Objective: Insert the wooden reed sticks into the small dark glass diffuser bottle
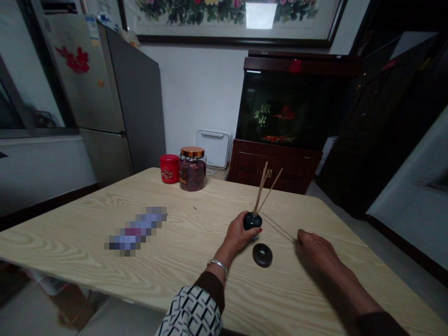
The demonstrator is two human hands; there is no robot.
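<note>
Head view: the left hand is curled around a small dark jar, which sits within its grip, a digit with a red nail lying across the near side. Several sticks rise from the jar's mouth above that hand, one leaning further right than the rest. The right hand, slightly blurred, has its fingers pinched on one end of a thin stick; this runs out leftward and away from the grip, its far tip beside the jar's rim, and whether the two touch I cannot tell. A dark round lid with a pale spot at its middle lies on the wood-grain table, between the two forearms, just nearer than the jar.
</note>
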